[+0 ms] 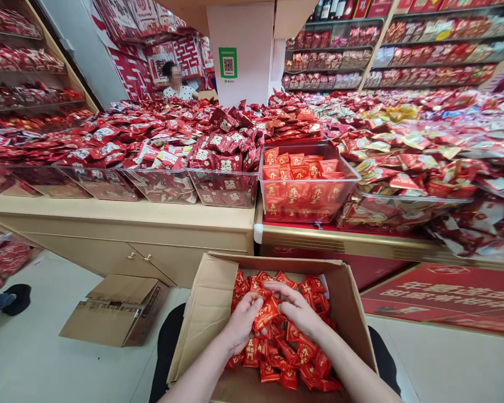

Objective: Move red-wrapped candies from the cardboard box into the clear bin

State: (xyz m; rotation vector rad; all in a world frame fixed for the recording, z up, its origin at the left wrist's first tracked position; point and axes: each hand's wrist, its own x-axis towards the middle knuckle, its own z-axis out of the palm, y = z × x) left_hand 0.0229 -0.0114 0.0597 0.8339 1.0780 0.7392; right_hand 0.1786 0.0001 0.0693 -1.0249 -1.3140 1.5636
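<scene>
Both hands were close together over an open cardboard box (208,322), which stood between the person's knees. The left hand (242,320) was closed on a red packet (267,313), pinched between thumb and fingers. The right hand (296,309) was at the packet's other side, its fingers curved over it; whether they gripped it or only touched it was hard to tell, as the fingers hid part of it. The packet was inside the box's outline, above a loose heap of similar red sweets (288,352) with gold lettering.

Just beyond the box, a clear bin (355,178) held upright rows of matching packets near the counter's edge. To its left, dark red packets (227,146) were piled high in another bin. A second cardboard box (105,316) lay on the floor (37,358) to the left, near the cupboard doors (151,263). Behind the piled sweets, a person (179,89) in a spotted top was near the wall.
</scene>
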